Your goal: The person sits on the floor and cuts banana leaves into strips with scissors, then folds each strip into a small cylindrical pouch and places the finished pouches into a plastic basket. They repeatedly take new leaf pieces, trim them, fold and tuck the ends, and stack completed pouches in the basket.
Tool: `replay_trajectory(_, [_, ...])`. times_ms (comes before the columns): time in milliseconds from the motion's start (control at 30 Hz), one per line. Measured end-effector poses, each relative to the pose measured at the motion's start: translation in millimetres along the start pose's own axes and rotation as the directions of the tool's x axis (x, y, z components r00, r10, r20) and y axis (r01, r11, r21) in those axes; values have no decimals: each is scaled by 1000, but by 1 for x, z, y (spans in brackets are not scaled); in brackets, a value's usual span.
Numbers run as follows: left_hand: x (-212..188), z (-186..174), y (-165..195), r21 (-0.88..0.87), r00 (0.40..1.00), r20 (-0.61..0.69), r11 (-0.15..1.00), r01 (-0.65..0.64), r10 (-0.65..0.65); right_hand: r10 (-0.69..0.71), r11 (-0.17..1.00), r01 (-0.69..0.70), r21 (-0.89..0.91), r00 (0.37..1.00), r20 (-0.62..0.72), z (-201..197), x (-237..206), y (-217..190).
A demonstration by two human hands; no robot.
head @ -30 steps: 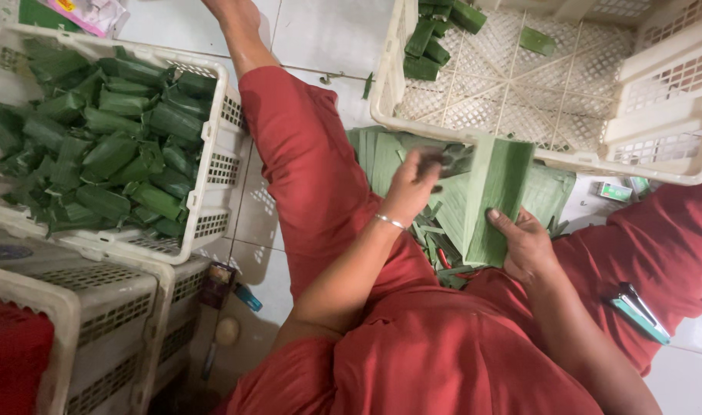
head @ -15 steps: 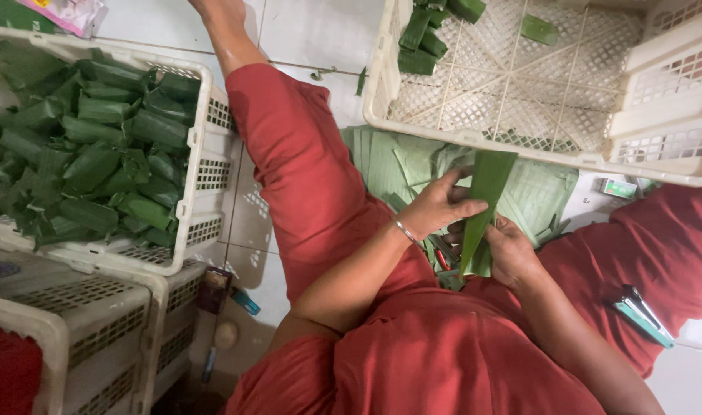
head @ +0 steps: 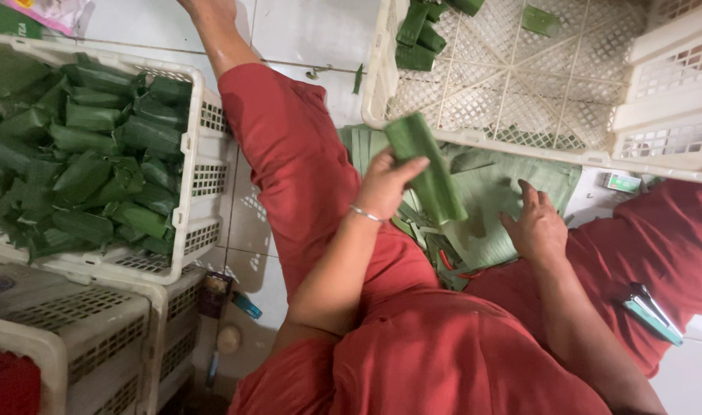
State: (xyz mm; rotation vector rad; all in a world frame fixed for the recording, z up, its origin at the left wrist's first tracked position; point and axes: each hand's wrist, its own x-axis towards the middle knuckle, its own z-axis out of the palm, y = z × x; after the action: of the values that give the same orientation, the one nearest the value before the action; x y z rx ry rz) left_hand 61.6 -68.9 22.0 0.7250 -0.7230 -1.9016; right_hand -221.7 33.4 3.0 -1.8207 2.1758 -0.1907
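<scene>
Left hand (head: pixel 385 180) gripping a rolled green leaf parcel (head: pixel 428 169) near its upper end, above the lap. Long axis running diagonally, from upper left by the white crate (head: pixel 520 142) down toward lower right. Right hand (head: pixel 537 227) lying open, empty, on flat banana leaves (head: pixel 489 192).

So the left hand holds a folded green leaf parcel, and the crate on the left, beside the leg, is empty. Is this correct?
Not quite. The left hand does hold the folded green leaf parcel, but the crate on the left is not empty: the head view shows it filled with many green leaf parcels.
</scene>
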Motion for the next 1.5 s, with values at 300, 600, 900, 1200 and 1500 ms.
replay_trajectory(300, [-11,3,32,-226,1000,-9,974,-22,21,-127,958,-18,286,868,479,43,1,-49])
replay_trajectory(600, [-13,19,5,-270,947,310,948,171,-83,-310,944,318,84,946,-100,-108,96,-88])
replay_trajectory(900, [-3,27,-12,-238,934,323,942,234,-151,-188,981,192,-19,974,128,-55,331,-117])
replay_trajectory(1200, [16,28,-4,-52,936,169,946,320,-308,-352,905,355,-233,934,53,22,410,-97])
replay_trajectory(1500, [6,23,-17,37,977,130,985,167,-170,76,896,-169,411,970,232,-56,331,-75])
